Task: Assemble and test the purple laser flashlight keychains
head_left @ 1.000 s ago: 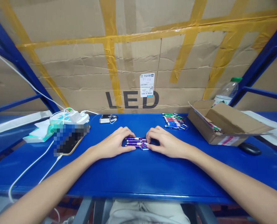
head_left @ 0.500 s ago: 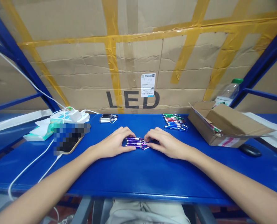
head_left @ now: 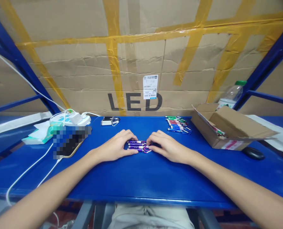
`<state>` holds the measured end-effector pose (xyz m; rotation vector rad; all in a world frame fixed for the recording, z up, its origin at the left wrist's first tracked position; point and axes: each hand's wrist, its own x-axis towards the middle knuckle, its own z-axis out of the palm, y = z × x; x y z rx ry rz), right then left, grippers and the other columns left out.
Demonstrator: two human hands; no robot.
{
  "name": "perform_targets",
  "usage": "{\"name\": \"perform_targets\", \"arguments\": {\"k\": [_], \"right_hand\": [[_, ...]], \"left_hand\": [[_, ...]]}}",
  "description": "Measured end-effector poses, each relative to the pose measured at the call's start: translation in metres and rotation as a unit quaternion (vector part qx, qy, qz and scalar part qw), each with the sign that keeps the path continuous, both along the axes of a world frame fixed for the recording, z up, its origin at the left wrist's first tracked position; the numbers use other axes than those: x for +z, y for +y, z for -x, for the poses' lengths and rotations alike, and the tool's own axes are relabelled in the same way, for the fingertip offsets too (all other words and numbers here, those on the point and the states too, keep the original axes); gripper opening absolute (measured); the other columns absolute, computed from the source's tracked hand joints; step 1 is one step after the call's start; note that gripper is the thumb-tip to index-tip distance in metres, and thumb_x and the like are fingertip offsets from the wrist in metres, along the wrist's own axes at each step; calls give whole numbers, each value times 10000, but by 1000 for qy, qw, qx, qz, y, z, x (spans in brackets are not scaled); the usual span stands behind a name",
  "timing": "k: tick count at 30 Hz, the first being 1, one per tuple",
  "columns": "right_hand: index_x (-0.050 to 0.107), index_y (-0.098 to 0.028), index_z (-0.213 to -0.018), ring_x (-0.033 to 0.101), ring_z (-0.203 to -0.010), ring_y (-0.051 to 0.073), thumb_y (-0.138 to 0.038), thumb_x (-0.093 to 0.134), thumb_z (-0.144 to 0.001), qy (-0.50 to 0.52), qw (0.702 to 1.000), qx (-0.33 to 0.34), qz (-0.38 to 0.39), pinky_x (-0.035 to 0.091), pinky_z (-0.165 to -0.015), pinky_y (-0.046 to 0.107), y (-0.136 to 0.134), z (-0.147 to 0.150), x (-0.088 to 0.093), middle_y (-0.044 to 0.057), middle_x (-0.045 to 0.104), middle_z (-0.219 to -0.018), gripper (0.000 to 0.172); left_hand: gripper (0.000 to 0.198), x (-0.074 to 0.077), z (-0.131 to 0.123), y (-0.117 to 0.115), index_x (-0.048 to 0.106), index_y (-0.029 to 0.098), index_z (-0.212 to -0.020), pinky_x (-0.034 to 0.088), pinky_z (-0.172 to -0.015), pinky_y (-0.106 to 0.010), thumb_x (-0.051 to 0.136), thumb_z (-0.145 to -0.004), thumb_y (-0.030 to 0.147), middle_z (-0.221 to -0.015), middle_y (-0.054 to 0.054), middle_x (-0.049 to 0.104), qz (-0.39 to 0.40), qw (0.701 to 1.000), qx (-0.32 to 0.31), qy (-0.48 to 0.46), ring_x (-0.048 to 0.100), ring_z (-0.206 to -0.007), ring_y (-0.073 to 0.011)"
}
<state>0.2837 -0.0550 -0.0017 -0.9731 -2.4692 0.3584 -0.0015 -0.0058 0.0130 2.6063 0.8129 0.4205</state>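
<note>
At ten to eleven o'clock from the table's (head_left: 141, 181) centre, black and silver tubes (head_left: 106, 122) are already lying grouped. At nine, the left hand (head_left: 115, 144) is holding purple tubes (head_left: 135, 145), which are lying at the centre, nearly aligned. At three, the right hand (head_left: 166, 146) is curling narrowly at their clips (head_left: 148, 151); whether gripping, one cannot tell. Toward two, green, red and blue tubes (head_left: 174, 123) are resting ordered by colour; beyond, a box (head_left: 210, 136) is containing other items (head_left: 219, 132).

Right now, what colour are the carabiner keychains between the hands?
The carabiner keychains are metallic purple; head view.
</note>
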Motion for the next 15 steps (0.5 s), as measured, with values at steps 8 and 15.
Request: {"name": "perform_targets", "arguments": {"k": [8, 15], "right_hand": [[665, -231, -1259, 564, -1064, 265, -309, 465, -1144, -27, 1000, -11, -4, 438, -983, 422, -1, 2, -2, 92, 671, -1141, 244], [682, -242, -1275, 569, -1047, 263, -317, 467, -1141, -28, 1000, -13, -2, 460, -963, 415, -2, 1, -1, 92, 670, -1123, 264]], "left_hand": [[388, -2, 1, 0, 652, 261, -1290, 478, -1041, -435, 731, -994, 499, -1265, -74, 661, -5, 1000, -3, 1, 589, -1173, -282], [385, -1, 0, 0, 648, 263, -1293, 476, -1050, -435, 726, -998, 497, -1270, -67, 659, -3, 1000, -3, 6, 585, -1184, -278]]}}
